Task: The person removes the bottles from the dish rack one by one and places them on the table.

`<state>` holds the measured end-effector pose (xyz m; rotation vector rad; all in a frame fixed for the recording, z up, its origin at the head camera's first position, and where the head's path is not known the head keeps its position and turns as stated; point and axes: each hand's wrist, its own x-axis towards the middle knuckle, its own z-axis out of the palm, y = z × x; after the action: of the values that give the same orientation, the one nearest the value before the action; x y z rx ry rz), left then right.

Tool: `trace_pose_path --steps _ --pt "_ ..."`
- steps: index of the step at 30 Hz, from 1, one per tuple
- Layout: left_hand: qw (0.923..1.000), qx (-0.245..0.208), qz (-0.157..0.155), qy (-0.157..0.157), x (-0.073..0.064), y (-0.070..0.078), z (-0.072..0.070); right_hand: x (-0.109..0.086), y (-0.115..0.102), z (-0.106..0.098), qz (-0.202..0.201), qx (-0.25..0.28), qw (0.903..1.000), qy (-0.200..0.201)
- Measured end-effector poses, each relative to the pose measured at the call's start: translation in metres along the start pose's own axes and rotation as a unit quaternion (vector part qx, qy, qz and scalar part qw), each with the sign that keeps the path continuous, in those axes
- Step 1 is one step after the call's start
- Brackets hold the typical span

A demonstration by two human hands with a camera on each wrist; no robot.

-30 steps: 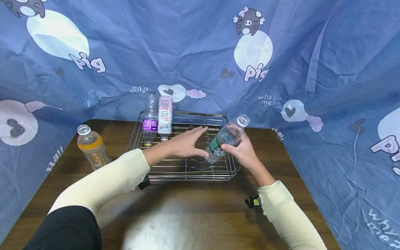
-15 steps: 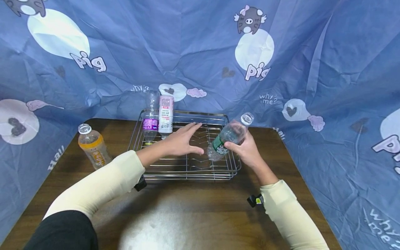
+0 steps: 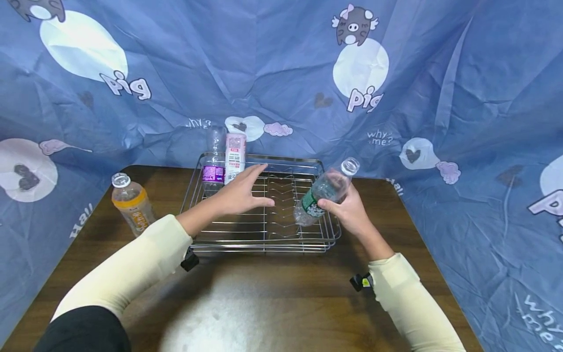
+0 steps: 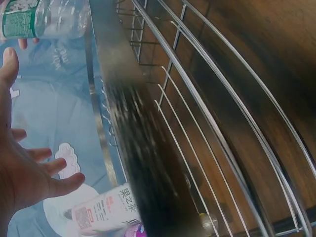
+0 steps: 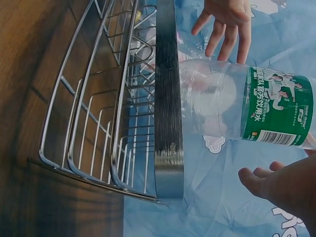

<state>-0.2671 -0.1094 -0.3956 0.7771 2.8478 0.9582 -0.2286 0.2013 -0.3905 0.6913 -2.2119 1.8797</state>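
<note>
In the head view my right hand (image 3: 349, 210) grips a clear plastic bottle (image 3: 332, 186) with a green label. The bottle tilts, its mouth up to the right and its base over the right part of a wire dish rack (image 3: 264, 242). My left hand (image 3: 235, 195) hangs over the left part of the rack, fingers spread and thumb apart, holding nothing. Behind it, a clear bottle with a purple label (image 3: 213, 173) and a white-and-pink bottle (image 3: 235, 151) stand upside down in the rack. The left hand covers the lower part of the white-and-pink one.
Left of the rack, a clear bottle with an orange band (image 3: 134, 208) stands on the brown wooden table (image 3: 281, 298). A blue printed cloth (image 3: 281, 73) hangs behind the table and along its sides.
My left hand has drawn back to the left, away from the green-labelled bottle. The right hand, still gripping that bottle, has shifted slightly right.
</note>
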Motion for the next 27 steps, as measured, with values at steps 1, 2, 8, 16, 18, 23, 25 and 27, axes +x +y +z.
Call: trace_pose_path --steps 1,2,8,16,18,23,25,27 --pt "1.0 -0.001 -0.002 0.002 -0.001 -0.001 0.0 0.0 0.0 0.0 0.0 0.002 1.0 -0.002" --pt "1.0 -0.001 -0.005 0.003 -0.001 -0.002 -0.001 0.0 0.0 0.0 0.0 0.003 1.0 -0.003" --pt "0.9998 0.005 -0.005 0.019 -0.004 -0.007 -0.005 0.0 0.0 0.001 0.0 -0.002 1.0 -0.005" --pt "0.9992 0.014 -0.013 0.034 -0.006 -0.016 -0.011 0.0 0.0 0.003 0.001 -0.002 1.0 -0.01" --pt "0.9992 0.014 -0.016 0.034 -0.006 -0.018 -0.013 0.0 0.0 0.004 0.0 0.0 0.9999 -0.01" --pt "0.999 0.015 -0.024 0.033 -0.01 -0.019 -0.019 -0.001 -0.002 0.005 0.002 0.003 0.9999 -0.011" --pt "0.9989 0.013 -0.025 0.037 -0.012 -0.019 -0.021 -0.001 -0.002 0.006 0.001 0.0 1.0 -0.009" --pt "0.9988 0.009 -0.023 0.042 -0.013 -0.02 -0.022 0.0 -0.003 0.006 0.0 -0.006 1.0 -0.006"
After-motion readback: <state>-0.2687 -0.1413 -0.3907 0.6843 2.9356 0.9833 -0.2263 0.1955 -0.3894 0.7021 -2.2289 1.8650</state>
